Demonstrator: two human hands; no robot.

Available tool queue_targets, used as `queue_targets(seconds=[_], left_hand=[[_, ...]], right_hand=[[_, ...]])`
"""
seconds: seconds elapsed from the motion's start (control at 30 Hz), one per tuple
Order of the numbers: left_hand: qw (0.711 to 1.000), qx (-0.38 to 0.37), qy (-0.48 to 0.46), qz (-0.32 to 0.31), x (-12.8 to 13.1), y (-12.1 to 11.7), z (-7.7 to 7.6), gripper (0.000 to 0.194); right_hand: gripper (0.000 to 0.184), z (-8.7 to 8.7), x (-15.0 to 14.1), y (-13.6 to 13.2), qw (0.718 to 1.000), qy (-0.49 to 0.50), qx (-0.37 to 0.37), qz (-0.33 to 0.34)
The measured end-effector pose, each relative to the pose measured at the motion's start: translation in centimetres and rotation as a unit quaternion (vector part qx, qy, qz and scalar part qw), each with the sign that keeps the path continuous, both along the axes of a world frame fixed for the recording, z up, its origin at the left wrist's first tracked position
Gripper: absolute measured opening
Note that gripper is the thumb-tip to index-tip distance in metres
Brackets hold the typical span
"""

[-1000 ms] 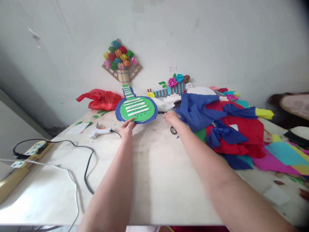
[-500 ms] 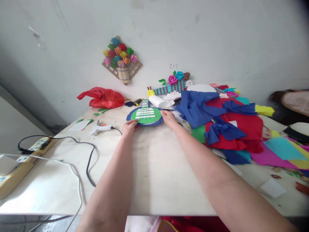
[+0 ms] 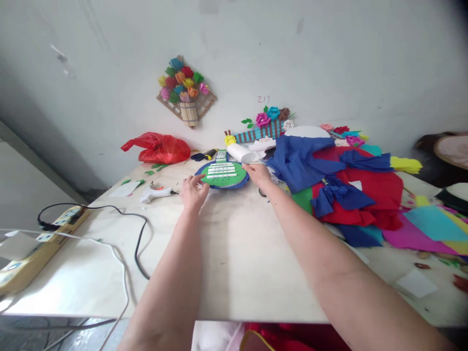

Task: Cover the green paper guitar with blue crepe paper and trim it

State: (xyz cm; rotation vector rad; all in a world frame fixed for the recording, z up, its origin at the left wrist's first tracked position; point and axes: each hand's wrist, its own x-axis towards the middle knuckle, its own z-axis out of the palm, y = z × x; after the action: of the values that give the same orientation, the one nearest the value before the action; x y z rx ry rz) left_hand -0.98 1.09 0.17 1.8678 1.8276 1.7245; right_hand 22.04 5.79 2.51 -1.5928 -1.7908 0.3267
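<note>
A guitar-shaped paper craft [image 3: 234,182] with a green face, a blue rim and white strips lies on the table, its neck pointing toward the wall. My right hand [image 3: 258,175] grips its right edge between thumb and fingers. At the lower left rim, my left hand [image 3: 194,191] has its fingers apart, with the fingertips beside or just over the edge; whether they touch is unclear. Left of that hand lies a white glue gun [image 3: 157,193]. Just behind the craft is a white paper roll [image 3: 239,153].
Blue cloth-like paper [image 3: 300,161] and red sheets [image 3: 380,195] pile up on the right. A red plastic bag [image 3: 164,148], scissors [image 3: 198,156] and a yellow power strip [image 3: 54,239] with trailing cables occupy the left. Paper flowers [image 3: 183,83] hang on the wall.
My left hand has loosened from the craft's left edge and its fingers have spread. My right hand stays on the right edge. The view has shifted slightly.
</note>
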Motion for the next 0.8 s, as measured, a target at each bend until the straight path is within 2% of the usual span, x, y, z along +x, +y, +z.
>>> queue_targets(seconds=[0.1, 0.17, 0.23, 0.37, 0.57, 0.8], left_hand=[[0.984, 0.048, 0.14, -0.103, -0.2, 0.4, -0.1, 0.026], [0.971, 0.051, 0.17, -0.162, -0.1, 0.8, -0.3, 0.025], [0.967, 0.054, 0.169, -0.182, 0.1, 1.2, -0.6, 0.02], [0.968, 0.065, 0.15, -0.191, 0.7, 1.9, -1.1, 0.011], [0.978, 0.039, 0.119, -0.169, 1.0, 2.4, -1.5, 0.011], [0.981, 0.05, 0.102, -0.16, 0.8, 2.7, -1.9, 0.009]], right_hand=[[0.049, 0.3, 0.3, -0.1, 0.997, 0.028, 0.003, 0.074], [0.049, 0.7, 0.5, -0.4, 0.991, 0.054, -0.024, 0.122], [0.049, 1.0, 0.6, -0.6, 0.981, 0.082, -0.067, 0.16], [0.052, 1.6, 1.0, -1.1, 0.96, 0.105, -0.124, 0.228], [0.044, 2.0, 0.6, -1.7, 0.941, 0.053, -0.169, 0.29], [0.042, 2.9, -0.4, -2.3, 0.932, 0.011, -0.163, 0.323]])
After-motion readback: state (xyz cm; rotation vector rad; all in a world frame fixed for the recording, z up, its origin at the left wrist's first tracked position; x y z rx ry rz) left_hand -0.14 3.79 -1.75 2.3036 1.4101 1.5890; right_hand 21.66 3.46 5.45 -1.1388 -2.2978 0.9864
